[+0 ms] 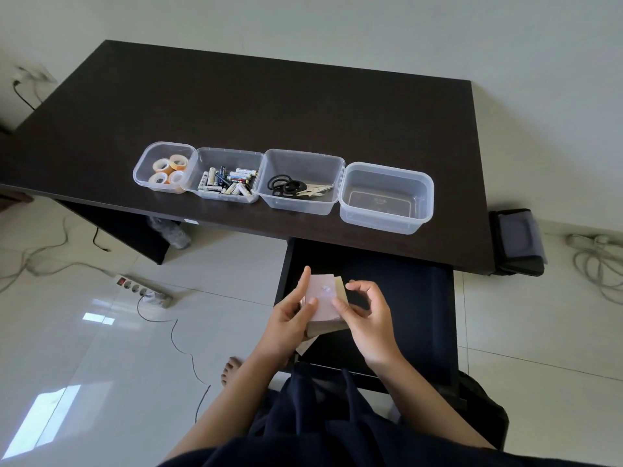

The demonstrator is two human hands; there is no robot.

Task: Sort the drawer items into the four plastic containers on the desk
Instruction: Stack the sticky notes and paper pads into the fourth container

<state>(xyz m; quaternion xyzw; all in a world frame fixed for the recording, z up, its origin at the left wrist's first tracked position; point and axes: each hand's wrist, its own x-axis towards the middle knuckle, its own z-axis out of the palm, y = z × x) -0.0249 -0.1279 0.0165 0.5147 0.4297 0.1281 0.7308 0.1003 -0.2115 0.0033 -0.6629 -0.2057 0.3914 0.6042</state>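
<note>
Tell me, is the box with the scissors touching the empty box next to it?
Touching. In the head view the scissors box's right rim meets the empty box's left rim with no desk showing between them.

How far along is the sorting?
Three clear plastic containers are filled: tape rolls, batteries, black-handled scissors. The left hand and right hand hold a pinkish paper pad stack over the open drawer. The rightmost clear container is empty; the stack probably goes there.
</note>
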